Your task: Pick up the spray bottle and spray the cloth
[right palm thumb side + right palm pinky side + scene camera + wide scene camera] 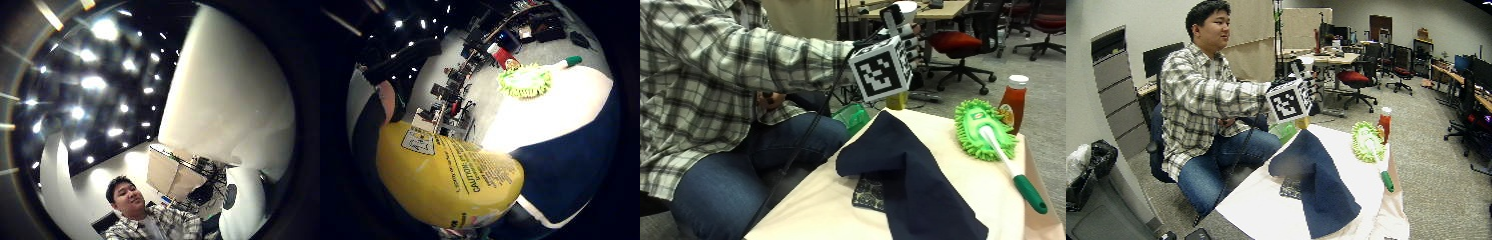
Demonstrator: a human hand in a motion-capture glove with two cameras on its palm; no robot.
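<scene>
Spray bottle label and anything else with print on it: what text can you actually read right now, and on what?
"CAUTION:" on the yellow spray bottle, at the head of a printed line in the little finger side palm view.
The rest of that label's lines and the boxed diagram beside them: too small to read.
Label on the green duster head: too small to read.
Label on the ketchup bottle: unreadable.
Nothing readable on the dark blue cloth.

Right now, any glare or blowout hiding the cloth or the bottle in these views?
Little finger side palm view: the table is blown out white, but the dark blue cloth and yellow spray bottle read fine. Thumb side palm view: ceiling-light flare, neither thing shows. Outside view: even light, the cloth clear, the bottle mostly hidden.
</scene>
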